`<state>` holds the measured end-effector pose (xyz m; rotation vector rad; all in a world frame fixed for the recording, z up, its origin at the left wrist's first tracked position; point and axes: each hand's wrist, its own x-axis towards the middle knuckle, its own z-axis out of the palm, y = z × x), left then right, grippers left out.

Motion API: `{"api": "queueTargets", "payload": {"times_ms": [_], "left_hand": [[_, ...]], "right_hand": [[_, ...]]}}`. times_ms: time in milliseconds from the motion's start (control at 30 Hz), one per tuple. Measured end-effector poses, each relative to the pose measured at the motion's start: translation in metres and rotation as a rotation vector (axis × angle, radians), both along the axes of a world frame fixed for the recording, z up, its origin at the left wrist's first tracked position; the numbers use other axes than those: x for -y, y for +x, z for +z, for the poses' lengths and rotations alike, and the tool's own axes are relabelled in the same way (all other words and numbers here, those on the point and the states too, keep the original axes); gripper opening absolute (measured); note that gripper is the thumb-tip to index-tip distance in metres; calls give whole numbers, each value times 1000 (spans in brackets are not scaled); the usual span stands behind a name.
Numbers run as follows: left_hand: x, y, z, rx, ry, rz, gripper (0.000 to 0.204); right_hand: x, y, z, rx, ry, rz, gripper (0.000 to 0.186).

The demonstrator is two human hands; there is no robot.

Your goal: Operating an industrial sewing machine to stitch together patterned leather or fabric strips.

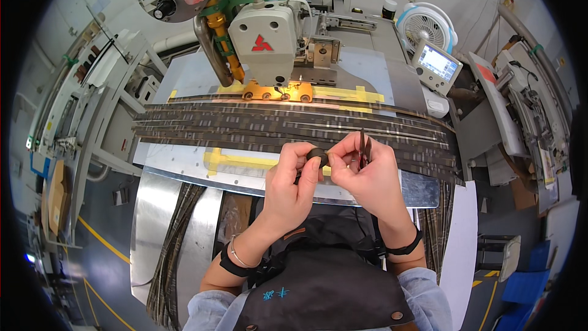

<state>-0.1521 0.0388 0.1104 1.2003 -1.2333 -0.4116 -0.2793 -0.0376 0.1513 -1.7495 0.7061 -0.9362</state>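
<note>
My left hand [291,178] is closed, pinching a small dark round piece [316,155] between thumb and fingers. It looks like a thread bobbin, but the fingers cover much of it. Close against its right side, my right hand [367,175] has its thumb and forefinger pressed together. Tucked in that same hand is a pair of dark thread snips [365,149], blades pointing up and away from me. Both hands are raised over the near edge of the long dark patterned strips [245,129], which lie across the machine table [177,158].
Beyond the strips stands the sewing machine head [263,37], with a lit yellow clamp [294,91] under it. A control screen [437,64] and a white fan [425,27] are at the far right. More strips hang in a bundle [174,251] at the near left.
</note>
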Motion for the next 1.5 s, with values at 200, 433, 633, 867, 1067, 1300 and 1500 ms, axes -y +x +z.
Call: {"api": "queueTargets", "payload": {"times_ms": [200, 433, 633, 867, 1067, 1300, 1500], "left_hand": [[0, 3, -2, -215, 75, -113, 13], [2, 4, 12, -415, 99, -237, 15], [4, 18, 8, -645, 160, -376, 20], [5, 20, 12, -690, 204, -488, 24], [5, 16, 14, -698, 173, -473, 26], [6, 21, 15, -785, 222, -573, 23], [5, 16, 15, -741, 266, -441, 21]], "right_hand": [[8, -3, -7, 28, 117, 74, 8], [8, 2, -17, 155, 175, 179, 12], [5, 12, -12, 163, -315, 51, 16], [28, 7, -27, 154, -954, 71, 34], [30, 9, -31, 212, -1055, 27, 23], [34, 12, -37, 293, -1083, 27, 19], [24, 18, -39, 356, -821, 23, 24]]}}
